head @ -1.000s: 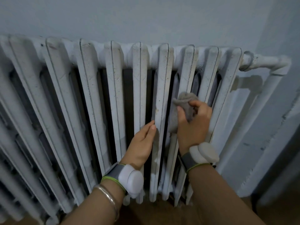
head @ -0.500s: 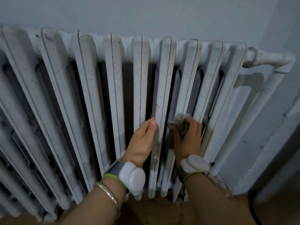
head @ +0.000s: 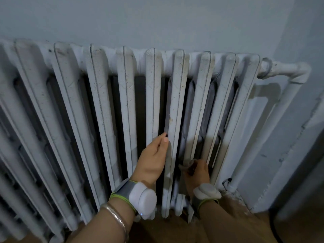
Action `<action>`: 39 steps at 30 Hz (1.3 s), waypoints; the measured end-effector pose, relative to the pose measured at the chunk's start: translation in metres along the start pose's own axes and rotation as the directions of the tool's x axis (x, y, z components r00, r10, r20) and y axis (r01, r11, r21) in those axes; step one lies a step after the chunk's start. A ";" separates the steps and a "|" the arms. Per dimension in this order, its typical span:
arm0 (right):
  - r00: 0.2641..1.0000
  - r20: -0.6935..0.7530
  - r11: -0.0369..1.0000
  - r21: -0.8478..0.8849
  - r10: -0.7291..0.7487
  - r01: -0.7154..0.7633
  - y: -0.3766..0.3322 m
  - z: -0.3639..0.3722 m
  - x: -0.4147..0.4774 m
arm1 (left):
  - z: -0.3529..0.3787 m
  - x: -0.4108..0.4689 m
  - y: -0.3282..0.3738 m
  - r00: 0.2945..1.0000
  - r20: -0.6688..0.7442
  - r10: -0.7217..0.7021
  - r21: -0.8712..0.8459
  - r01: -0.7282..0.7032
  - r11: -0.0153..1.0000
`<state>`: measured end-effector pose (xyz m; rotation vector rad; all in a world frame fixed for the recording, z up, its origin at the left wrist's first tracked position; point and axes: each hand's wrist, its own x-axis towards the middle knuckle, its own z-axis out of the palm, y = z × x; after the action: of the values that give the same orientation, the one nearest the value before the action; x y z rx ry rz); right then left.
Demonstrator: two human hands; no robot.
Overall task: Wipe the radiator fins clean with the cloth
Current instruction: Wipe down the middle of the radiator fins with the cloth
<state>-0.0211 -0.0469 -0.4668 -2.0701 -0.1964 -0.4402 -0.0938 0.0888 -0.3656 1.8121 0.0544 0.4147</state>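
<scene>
On the radiator [head: 126, 102], the right hand [head: 199, 174], clutching the cloth [head: 190, 163], has slid down to frame bottom, finishing one fin [head: 197, 111]; the flat left hand [head: 154, 160] braces, fingers straight.

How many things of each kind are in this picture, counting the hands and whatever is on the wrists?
Hands: 2, left hand and right hand
Wrist bands: 2
Bangle: 1
Cloth: 1
Radiator: 1
Pipe: 1
Total: 8
</scene>
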 end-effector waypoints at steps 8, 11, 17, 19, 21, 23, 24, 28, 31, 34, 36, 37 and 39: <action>0.992 -0.084 0.970 0.217 -0.094 0.110 -0.072 -0.035 0.002 | -0.026 -0.008 -0.003 0.974 -0.218 0.060 0.155 -0.026 0.988; 0.944 -0.180 0.934 0.179 -0.278 0.309 -0.103 -0.040 0.008 | -0.031 -0.010 0.002 0.950 -0.308 0.051 0.161 -0.001 0.987; 0.795 -0.308 0.831 0.025 -0.523 0.556 -0.143 -0.034 0.028 | -0.032 -0.007 0.008 0.938 -0.346 0.022 0.147 0.032 0.989; 0.753 -0.346 0.806 -0.017 -0.560 0.592 -0.143 -0.031 0.034 | -0.031 -0.006 0.009 0.941 -0.337 0.001 0.136 0.048 0.990; 0.749 -0.353 0.807 -0.034 -0.561 0.589 -0.139 -0.026 0.039 | -0.031 -0.005 0.007 0.945 -0.327 -0.020 0.112 0.060 0.992; 0.792 -0.330 0.839 -0.004 -0.514 0.544 -0.131 -0.021 0.040 | -0.031 -0.005 0.005 0.954 -0.298 -0.037 0.102 0.070 0.992; 0.819 -0.317 0.859 0.027 -0.478 0.511 -0.127 -0.019 0.039 | -0.031 -0.005 0.004 0.961 -0.274 -0.043 0.107 0.075 0.991; 0.898 -0.274 0.918 0.100 -0.345 0.384 -0.111 -0.008 0.028 | -0.028 -0.003 0.002 0.976 -0.213 -0.050 0.102 0.073 0.992; 0.913 -0.228 0.927 0.088 -0.338 0.365 -0.092 0.003 0.017 | -0.026 -0.002 0.001 0.978 -0.204 -0.055 0.100 0.076 0.992; 0.946 -0.170 0.954 0.072 -0.276 0.292 -0.074 0.016 0.009 | -0.027 0.000 -0.001 0.976 -0.206 -0.065 0.091 0.086 0.992; 0.960 -0.139 0.962 0.090 -0.243 0.257 -0.062 0.024 0.003 | -0.028 0.000 -0.001 0.978 -0.199 -0.070 0.083 0.088 0.993; 0.965 -0.123 0.966 0.089 -0.232 0.244 -0.056 0.027 -0.001 | -0.028 -0.001 -0.001 0.979 -0.193 -0.069 0.082 0.086 0.993; 0.973 -0.098 0.974 0.069 -0.209 0.216 -0.047 0.033 -0.006 | -0.028 -0.002 0.000 0.981 -0.184 -0.064 0.071 0.079 0.994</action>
<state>-0.0341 0.0061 -0.4467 -1.9547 -0.3788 -0.6451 -0.1040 0.1145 -0.3600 1.8387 0.2652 0.5323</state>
